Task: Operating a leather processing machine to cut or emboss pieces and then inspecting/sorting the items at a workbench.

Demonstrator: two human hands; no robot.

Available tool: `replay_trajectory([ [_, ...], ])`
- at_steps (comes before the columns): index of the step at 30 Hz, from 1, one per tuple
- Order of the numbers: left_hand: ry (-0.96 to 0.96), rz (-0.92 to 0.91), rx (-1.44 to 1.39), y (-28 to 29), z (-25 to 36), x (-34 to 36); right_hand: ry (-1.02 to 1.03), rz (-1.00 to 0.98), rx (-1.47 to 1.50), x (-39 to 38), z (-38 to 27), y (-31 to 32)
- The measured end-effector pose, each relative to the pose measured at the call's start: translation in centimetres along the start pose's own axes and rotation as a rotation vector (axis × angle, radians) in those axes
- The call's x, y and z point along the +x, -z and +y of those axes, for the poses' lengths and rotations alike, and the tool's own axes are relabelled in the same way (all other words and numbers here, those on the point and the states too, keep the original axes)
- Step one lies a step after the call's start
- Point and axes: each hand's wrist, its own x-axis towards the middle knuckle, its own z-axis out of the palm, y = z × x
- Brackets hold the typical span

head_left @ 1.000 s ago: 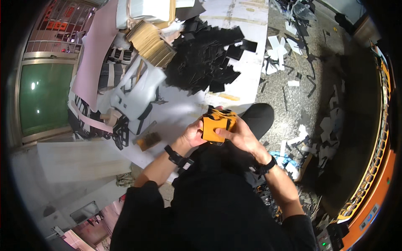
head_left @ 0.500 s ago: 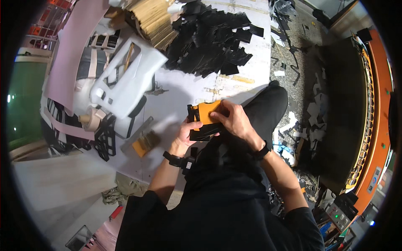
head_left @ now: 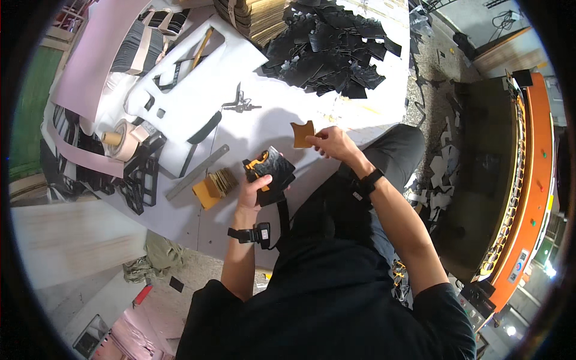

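My left hand (head_left: 252,189) grips a stack of black pieces (head_left: 277,179) with bits of orange showing among them. My right hand (head_left: 327,143) pinches a single orange cut piece (head_left: 302,132), up and to the right of that stack, apart from it. On the white work surface beside my left hand lie a bundle of orange and tan pieces (head_left: 207,193) and a metal ruler (head_left: 197,171). A dark metal hand tool (head_left: 241,105) lies farther up the surface.
A heap of black cut pieces (head_left: 324,48), stacked tan board (head_left: 270,21), a white foam panel (head_left: 171,96), a pink sheet (head_left: 84,72) and a pale roll (head_left: 127,144) crowd the work surface (head_left: 216,228). A long orange machine (head_left: 528,204) stands right, past the scrap-strewn floor (head_left: 435,168).
My right hand has drawn the orange piece away from the stack, up and to the right. My left hand has shifted left with the rest, now showing mostly black. The view has shifted.
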Motion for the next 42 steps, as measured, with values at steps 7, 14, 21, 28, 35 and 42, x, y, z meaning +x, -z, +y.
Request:
replay_trajectory([
  [7, 0.007, 0.066, 0.071, 0.7, 0.8, 2.5, 0.071, -0.235, 0.157, -2.3, -2.9, -1.1],
  [14, 0.019, 0.056, -0.02, -0.7, 0.4, 5.8, 0.024, 0.014, 0.247, -3.0, -2.3, -1.3],
  [21, -0.006, 0.028, 0.068, 0.3, 0.2, 6.3, 0.168, 0.117, 0.406, -1.4, -3.2, 1.9],
  [28, -0.004, -0.015, -0.063, 0.3, 0.1, 5.9, 0.103, -0.044, 0.164, -1.3, -2.9, 0.5],
  [35, 0.04, 0.072, -0.029, 0.9, -0.8, 5.5, 0.263, 0.107, 0.052, -0.9, -2.2, -3.0],
  [42, -0.052, 0.102, -0.069, 2.2, 0.4, 3.9, 0.176, 0.2, 0.374, 0.9, 0.5, 0.5],
])
